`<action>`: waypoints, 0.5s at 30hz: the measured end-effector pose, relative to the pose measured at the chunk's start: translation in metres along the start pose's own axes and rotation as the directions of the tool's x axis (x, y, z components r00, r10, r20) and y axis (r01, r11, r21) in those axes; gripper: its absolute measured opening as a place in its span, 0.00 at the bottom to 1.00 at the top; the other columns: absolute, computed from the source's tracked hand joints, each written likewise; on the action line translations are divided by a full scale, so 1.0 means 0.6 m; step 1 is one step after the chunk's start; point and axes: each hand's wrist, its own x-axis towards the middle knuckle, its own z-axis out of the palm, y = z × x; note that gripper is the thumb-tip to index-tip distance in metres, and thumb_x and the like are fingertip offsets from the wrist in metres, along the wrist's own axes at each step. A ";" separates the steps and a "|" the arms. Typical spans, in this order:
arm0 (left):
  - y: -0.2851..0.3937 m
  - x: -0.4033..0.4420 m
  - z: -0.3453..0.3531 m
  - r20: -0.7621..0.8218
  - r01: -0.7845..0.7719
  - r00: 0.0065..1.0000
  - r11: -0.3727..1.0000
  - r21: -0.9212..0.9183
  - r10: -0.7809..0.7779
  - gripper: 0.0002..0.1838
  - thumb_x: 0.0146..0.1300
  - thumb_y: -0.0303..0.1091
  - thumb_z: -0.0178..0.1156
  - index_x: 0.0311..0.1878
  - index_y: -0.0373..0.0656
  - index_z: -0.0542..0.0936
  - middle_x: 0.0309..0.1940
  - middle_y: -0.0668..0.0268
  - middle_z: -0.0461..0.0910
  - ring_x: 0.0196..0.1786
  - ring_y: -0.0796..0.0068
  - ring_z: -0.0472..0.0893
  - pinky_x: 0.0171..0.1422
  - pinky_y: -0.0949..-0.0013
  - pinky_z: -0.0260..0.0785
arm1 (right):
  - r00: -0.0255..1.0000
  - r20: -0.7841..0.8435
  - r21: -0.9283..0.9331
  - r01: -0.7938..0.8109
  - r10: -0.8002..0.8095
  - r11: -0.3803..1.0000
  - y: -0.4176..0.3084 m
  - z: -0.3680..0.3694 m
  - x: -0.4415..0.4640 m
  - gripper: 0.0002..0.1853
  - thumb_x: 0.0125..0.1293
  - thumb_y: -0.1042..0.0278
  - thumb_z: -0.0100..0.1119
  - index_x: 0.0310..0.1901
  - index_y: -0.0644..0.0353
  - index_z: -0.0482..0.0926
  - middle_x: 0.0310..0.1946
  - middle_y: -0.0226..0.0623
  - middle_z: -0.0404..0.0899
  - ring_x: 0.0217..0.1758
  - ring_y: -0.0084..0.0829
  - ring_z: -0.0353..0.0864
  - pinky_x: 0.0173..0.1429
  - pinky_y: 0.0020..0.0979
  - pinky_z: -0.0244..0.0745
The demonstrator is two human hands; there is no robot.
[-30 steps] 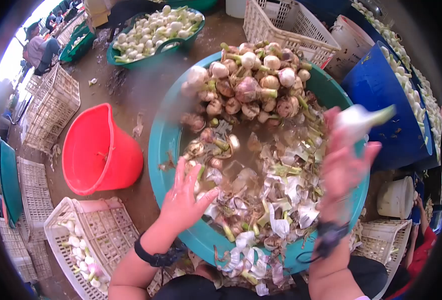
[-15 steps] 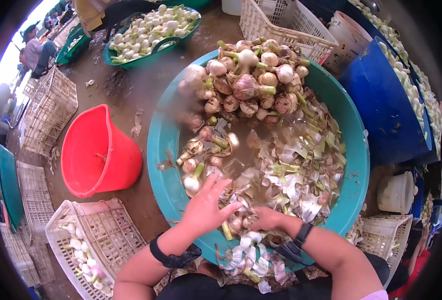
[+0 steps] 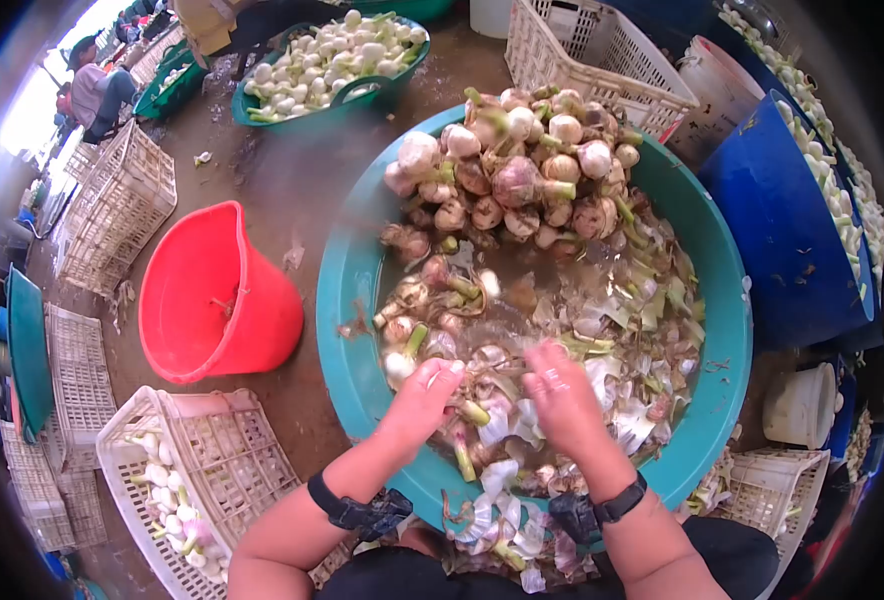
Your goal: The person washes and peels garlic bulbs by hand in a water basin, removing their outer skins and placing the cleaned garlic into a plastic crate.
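Observation:
My left hand (image 3: pixel 420 402) is over the near left part of a teal tub (image 3: pixel 338 335), its fingers curled together; what they hold, if anything, I cannot make out. A garlic bulb with a cut green stem (image 3: pixel 475 413) lies right beside those fingertips. Across from it, my right hand (image 3: pixel 564 400) hovers above wet peelings (image 3: pixel 617 385), slightly blurred, with its fingers apart and nothing visible in them. Unpeeled garlic bulbs (image 3: pixel 517 180) are heaped at the far side of the tub. Several loose bulbs (image 3: pixel 409 335) sit at the left in murky water (image 3: pixel 522 275).
A red bucket (image 3: pixel 272 320) stands left of the tub. White crates stand around: one with peeled garlic (image 3: pixel 172 505) at near left, another (image 3: pixel 602 60) behind. A blue barrel (image 3: pixel 782 220) is at the right. A green basin of peeled garlic (image 3: pixel 337 65) sits at the back.
My right hand has come up from the near edge of the peelings, and its fingers have spread. My left hand has curled its spread fingers. The whole view has shifted a little.

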 end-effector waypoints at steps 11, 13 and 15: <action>-0.012 -0.014 -0.021 0.085 0.128 0.990 0.978 -0.164 -0.116 0.08 0.63 0.38 0.49 0.39 0.45 0.72 0.29 0.74 0.70 0.32 0.85 0.68 0.34 0.79 0.61 | 0.900 0.435 0.299 -0.179 0.033 0.937 -0.093 0.038 -0.004 0.08 0.54 0.67 0.53 0.24 0.61 0.75 0.18 0.45 0.74 0.20 0.41 0.74 0.26 0.38 0.70; -0.013 -0.012 -0.025 0.157 0.115 0.984 0.970 -0.212 -0.083 0.09 0.63 0.38 0.48 0.40 0.46 0.72 0.26 0.75 0.68 0.27 0.87 0.65 0.29 0.81 0.55 | 0.817 0.556 0.366 -0.406 0.153 0.837 -0.082 0.048 -0.002 0.09 0.57 0.66 0.53 0.27 0.63 0.76 0.19 0.43 0.75 0.19 0.37 0.75 0.26 0.35 0.71; -0.012 -0.009 -0.035 0.220 0.103 0.975 0.958 -0.267 -0.043 0.09 0.63 0.39 0.47 0.42 0.47 0.72 0.24 0.75 0.67 0.22 0.89 0.61 0.23 0.83 0.50 | 0.462 0.857 0.478 -0.878 0.229 -0.016 -0.078 0.051 -0.002 0.12 0.64 0.64 0.49 0.34 0.64 0.78 0.22 0.35 0.78 0.21 0.26 0.76 0.26 0.29 0.71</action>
